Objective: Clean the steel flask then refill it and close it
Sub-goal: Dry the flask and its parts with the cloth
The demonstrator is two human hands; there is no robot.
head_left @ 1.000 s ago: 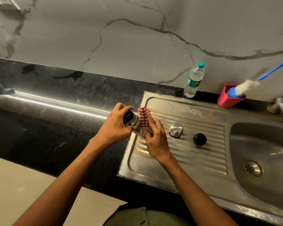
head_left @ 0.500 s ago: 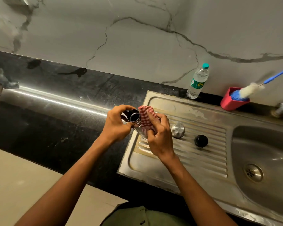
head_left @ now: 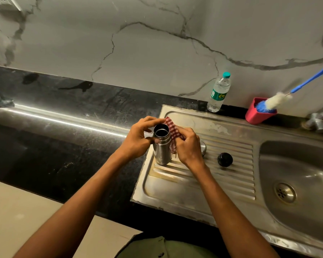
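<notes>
Left hand (head_left: 138,138) grips open flask (head_left: 161,146); right hand (head_left: 187,146) presses cloth (head_left: 172,127) against it

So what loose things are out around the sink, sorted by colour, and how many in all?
Steel: 2, the open cylindrical steel flask and the domed steel cap
Red: 2, the red-checked cloth and the red plastic cup
Black: 1, the round black stopper
Clear: 1, the clear plastic water bottle
Blue: 1, the blue-handled bottle brush
Total: 7
</notes>
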